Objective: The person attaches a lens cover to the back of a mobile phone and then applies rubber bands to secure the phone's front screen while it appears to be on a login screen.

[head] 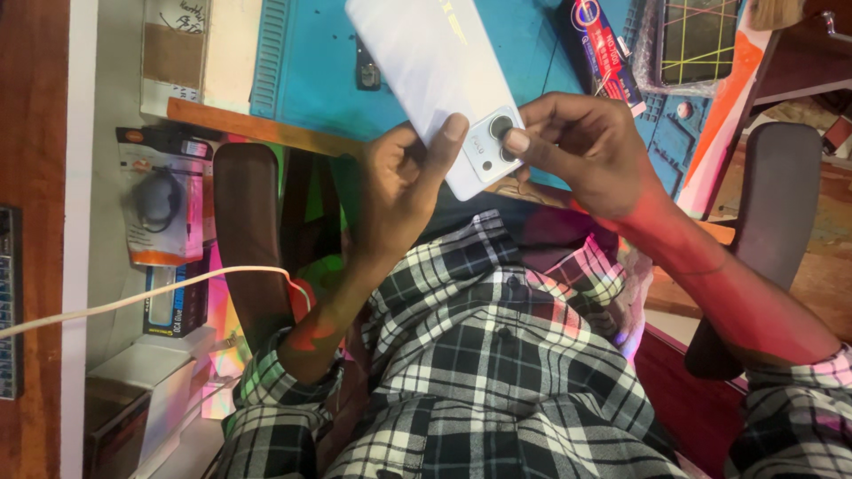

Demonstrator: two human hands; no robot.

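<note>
Both hands are working on a white smartphone [439, 80], held back side up above the lap and the near edge of the surface. Left hand [399, 191] is gripping the phone's lower end from below, its fingers curled around the edge and a fingertip [454, 127] resting on the back panel just beside the camera block. Right hand [581, 151] is closing in from the other side, with its thumb pressed onto the camera lenses [502, 137] and the other fingers bent behind the phone's corner, so this hand too is clamped on the phone.

The phone is tilting, its far end reaching out over a blue work mat [311, 62] that is covering the surface [231, 124]. A small dark part [367, 75] is lying on the mat close to the phone's left edge. A red and blue packet [603, 49] is lying on the mat past the right hand, and a dark sheet with yellow grid lines [697, 40] is sitting beyond it.

The person is wearing a black and white checked shirt [497, 364] and is sitting in a chair with dark armrests [247, 231]. A white cable [133, 302] is running across the left side, near boxed goods [164, 208] stacked beside the chair.
</note>
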